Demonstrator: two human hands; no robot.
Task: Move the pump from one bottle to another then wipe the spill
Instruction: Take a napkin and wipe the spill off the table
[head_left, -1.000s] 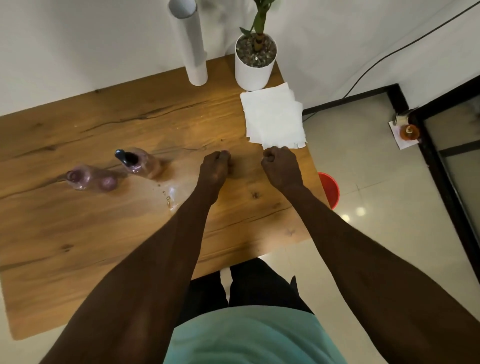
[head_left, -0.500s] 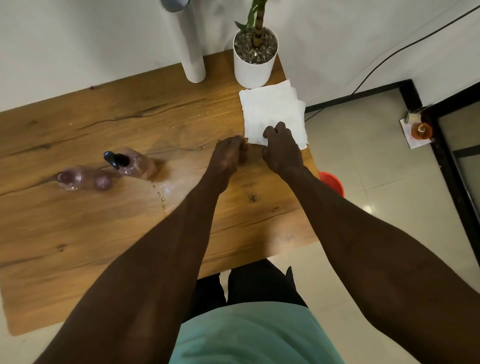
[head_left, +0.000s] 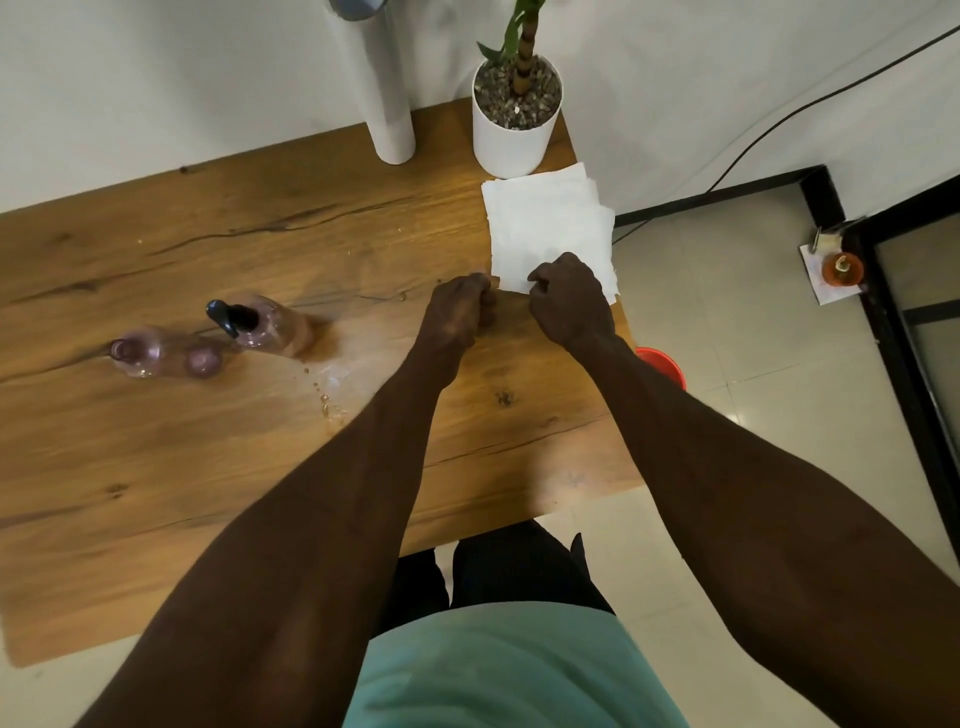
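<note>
Grained wooden table (head_left: 156, 467), cracked along its length; white tube (head_left: 387, 104) cropped at top. Right hand (head_left: 569, 301) curled over near edge of paper napkins (head_left: 545, 223), fingertips hidden, grip uncertain. Left hand (head_left: 460, 312) curled just beside, contents unseen. Clear pinkish bottle with black pump (head_left: 260, 325) standing beside open bottle (head_left: 156, 353); beaded spill (head_left: 327, 387) near both.

No text, label, brand or number is legible anywhere. The bottles (head_left: 270, 327) show no readable label.
</note>
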